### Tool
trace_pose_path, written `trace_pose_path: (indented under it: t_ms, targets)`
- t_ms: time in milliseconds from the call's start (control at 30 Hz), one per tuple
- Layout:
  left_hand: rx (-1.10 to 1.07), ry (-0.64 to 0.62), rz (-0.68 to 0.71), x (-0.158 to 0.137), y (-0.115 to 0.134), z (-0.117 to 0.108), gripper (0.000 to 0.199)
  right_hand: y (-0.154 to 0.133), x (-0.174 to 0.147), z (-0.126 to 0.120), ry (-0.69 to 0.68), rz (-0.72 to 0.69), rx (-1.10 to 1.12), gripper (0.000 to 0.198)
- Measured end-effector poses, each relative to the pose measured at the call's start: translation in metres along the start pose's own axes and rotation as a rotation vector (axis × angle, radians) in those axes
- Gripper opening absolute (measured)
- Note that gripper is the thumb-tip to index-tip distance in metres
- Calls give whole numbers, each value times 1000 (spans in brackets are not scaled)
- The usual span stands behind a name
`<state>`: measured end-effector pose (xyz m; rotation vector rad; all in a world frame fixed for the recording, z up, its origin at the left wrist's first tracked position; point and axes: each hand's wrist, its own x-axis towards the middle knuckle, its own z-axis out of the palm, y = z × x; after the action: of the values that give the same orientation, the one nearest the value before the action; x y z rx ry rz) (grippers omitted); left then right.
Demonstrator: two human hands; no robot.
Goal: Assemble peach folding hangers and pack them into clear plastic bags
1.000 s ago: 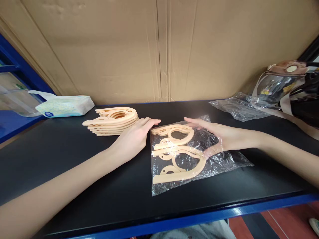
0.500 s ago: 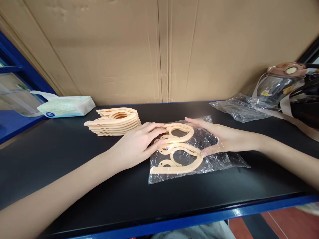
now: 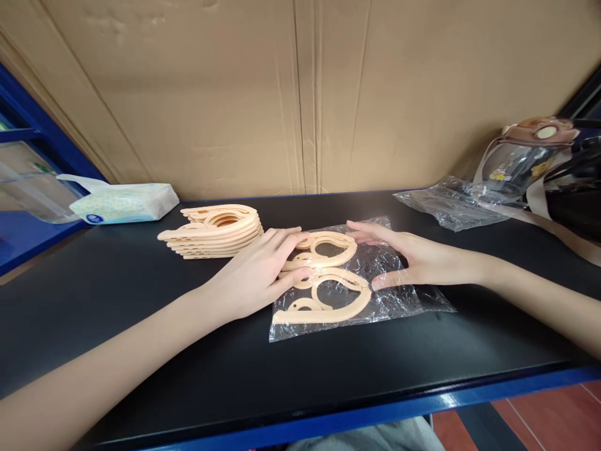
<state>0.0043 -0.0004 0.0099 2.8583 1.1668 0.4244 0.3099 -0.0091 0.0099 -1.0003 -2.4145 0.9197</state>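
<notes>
Beige plastic folding hangers (image 3: 342,313) lie flat inside a clear plastic bag (image 3: 399,311) on the dark tabletop. My left hand (image 3: 256,269) rests over the left side of the bag, its fingers stretched out on the hangers and its thumb apart. From the right, my right hand (image 3: 408,257) reaches over the bag with thumb and fingers spread wide; its thumb is close to the lower hanger's curved end. Just beyond my left hand is a neat stack of matching folding hangers (image 3: 211,233), partly hidden by that hand.
A tissue pack (image 3: 126,202) lies at the back left. Toward the back right are another clear plastic bag (image 3: 448,203) and a transparent bottle (image 3: 516,163) with a strap. Cardboard (image 3: 235,94) stands behind the table, whose front edge (image 3: 328,423) is blue.
The bag with its hangers has shifted a little to the left. My right thumb has moved off the lower hanger's end, while my left hand stays nearly in place.
</notes>
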Motion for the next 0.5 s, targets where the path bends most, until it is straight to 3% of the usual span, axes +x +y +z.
trace_pose_path:
  t_ms: [167,300,433,500]
  targets:
    - [1,7,23,0,-4,5,55,2,-2,0,11,-13,-3,95]
    - [8,75,67,2,-3,-4,55,5,-3,-4,90,24,-88,89]
    - [166,292,382,-9,10,-19,24,6,-4,-13,234,101,-368,67]
    - [242,320,488,-23,18,-22,21,4,-5,-17,285,128,-493,55]
